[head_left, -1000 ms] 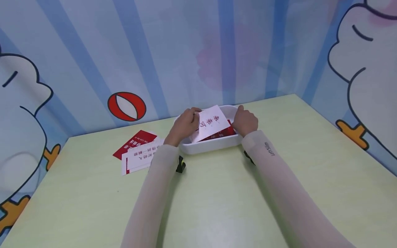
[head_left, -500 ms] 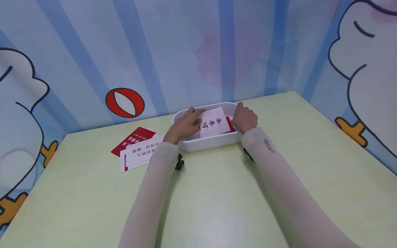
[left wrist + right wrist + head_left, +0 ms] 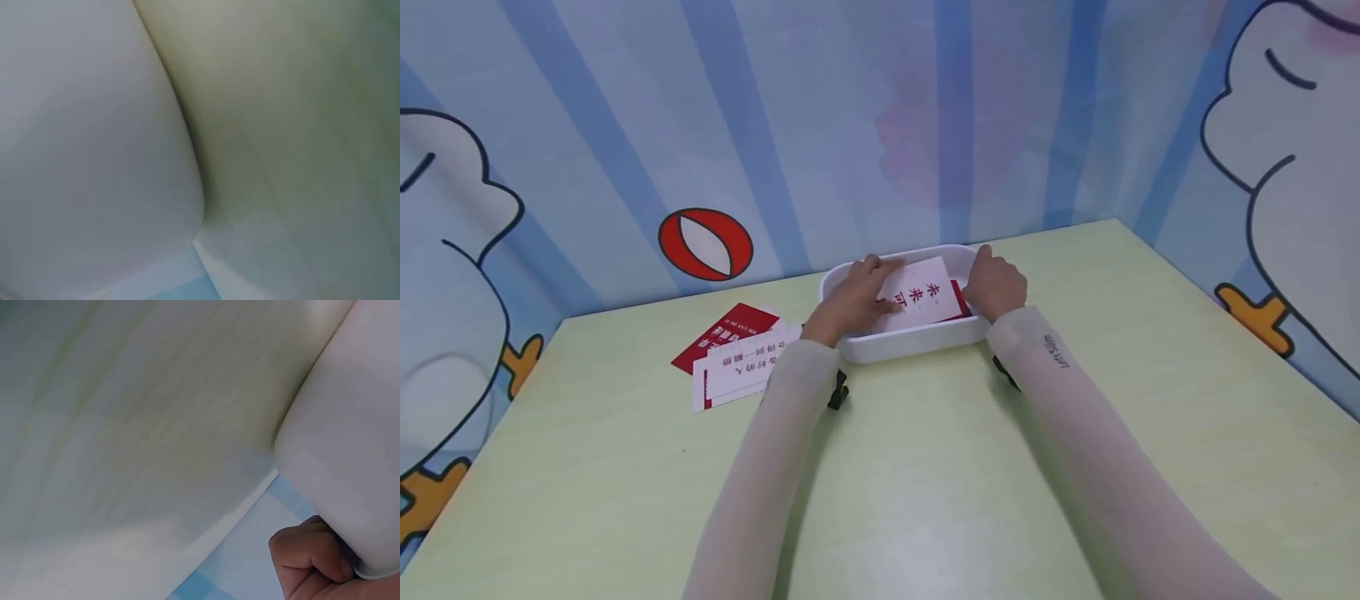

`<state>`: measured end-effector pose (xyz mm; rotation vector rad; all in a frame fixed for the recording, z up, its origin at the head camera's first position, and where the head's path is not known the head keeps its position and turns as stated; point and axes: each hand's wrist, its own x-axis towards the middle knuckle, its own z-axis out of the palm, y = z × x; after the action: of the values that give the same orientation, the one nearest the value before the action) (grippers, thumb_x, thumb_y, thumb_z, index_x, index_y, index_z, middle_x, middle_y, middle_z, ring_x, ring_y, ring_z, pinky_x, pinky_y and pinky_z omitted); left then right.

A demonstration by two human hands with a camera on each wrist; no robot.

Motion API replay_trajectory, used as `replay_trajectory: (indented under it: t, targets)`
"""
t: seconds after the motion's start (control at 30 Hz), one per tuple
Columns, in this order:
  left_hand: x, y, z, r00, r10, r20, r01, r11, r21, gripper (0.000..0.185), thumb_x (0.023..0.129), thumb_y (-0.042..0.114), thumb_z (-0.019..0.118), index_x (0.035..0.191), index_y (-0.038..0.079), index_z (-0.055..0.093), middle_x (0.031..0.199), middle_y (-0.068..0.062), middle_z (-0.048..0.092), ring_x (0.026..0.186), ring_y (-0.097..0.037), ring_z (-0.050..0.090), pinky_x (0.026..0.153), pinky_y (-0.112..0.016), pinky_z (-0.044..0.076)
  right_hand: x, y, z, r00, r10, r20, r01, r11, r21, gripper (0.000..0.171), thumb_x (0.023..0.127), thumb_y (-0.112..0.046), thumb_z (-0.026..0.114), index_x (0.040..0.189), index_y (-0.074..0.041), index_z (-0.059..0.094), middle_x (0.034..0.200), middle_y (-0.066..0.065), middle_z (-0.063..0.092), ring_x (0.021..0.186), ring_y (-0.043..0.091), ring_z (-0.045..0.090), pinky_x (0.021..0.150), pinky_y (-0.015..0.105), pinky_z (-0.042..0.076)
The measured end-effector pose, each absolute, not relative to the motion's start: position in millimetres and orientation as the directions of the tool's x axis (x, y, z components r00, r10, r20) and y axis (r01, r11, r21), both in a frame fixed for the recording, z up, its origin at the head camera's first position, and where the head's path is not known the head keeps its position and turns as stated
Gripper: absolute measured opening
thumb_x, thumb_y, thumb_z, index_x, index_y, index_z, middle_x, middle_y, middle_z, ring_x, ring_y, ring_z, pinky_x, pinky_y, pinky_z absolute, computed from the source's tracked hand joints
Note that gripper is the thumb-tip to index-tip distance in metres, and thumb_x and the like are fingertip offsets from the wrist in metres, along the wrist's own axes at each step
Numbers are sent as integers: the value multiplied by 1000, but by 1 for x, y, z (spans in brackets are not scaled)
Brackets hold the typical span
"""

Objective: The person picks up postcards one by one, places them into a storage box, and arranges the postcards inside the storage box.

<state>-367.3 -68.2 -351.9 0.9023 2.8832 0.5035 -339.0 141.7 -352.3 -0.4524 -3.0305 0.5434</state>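
Note:
A white tray (image 3: 917,340) stands near the back edge of the table. Inside it lies a white card (image 3: 923,289) with red characters, over a red card (image 3: 958,302) whose edge shows at the right. My left hand (image 3: 857,297) is over the tray's left part, thumb and fingers spread on the white card. My right hand (image 3: 996,285) grips the tray's right end, its fingers curled at the rim; the right wrist view also shows this hand (image 3: 310,559) against the tray's outer wall (image 3: 350,437). The left wrist view holds only the tray's wall (image 3: 100,156) and tabletop.
Left of the tray, a red card (image 3: 730,332) and white cards (image 3: 741,367) with writing lie overlapped on the pale table (image 3: 917,467). A blue striped backdrop (image 3: 850,125) rises right behind the tray, and another printed panel (image 3: 1292,217) stands at the right.
The white card, held tilted above the tray a second ago, has come down and lies inside it. My left fingers have spread out. The right hand stays on the tray's end.

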Motion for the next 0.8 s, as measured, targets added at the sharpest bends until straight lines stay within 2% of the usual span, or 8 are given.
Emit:
replay_trajectory:
  t: [0.2,0.37,0.57,0.67,0.8]
  targets:
    - [-367,-66,-353,-821,571,19,550,782,291,63,99,30,60,155,28,31,153,-3,37,143,-26,32,116,-49,38,-339,142,-352,-958,286,-27,277,897,-343,57,94,-17,62,142,2,38,126,22,63,110,35,66,100,49,53]
    - [-366,-66,-353,-825,565,14,548,793,266,61,100,32,58,155,29,31,155,-5,32,142,-27,30,115,-47,39,-337,141,-351,-959,282,-33,275,896,-348,57,94,-17,62,142,2,38,127,23,62,112,36,65,100,50,53]
    - [-364,-65,-351,-815,579,-15,556,789,263,47,104,34,49,149,26,42,153,-9,33,141,-29,28,116,-47,36,-339,143,-351,-960,278,-41,275,898,-344,57,95,-17,61,142,3,37,123,24,63,109,37,66,98,50,54]
    - [-364,-65,-350,-809,586,-45,551,783,290,50,101,39,50,148,23,43,154,-10,30,144,-29,24,117,-49,33,-339,144,-350,-962,269,-47,269,903,-334,56,95,-18,60,141,4,37,121,25,64,106,36,67,94,49,55]
    - [-366,-65,-352,-803,592,-66,549,779,301,63,96,50,55,150,20,41,156,-10,27,146,-29,20,118,-51,31,-340,145,-350,-964,260,-52,262,908,-327,55,95,-19,60,140,4,37,118,25,64,102,35,67,91,48,56]
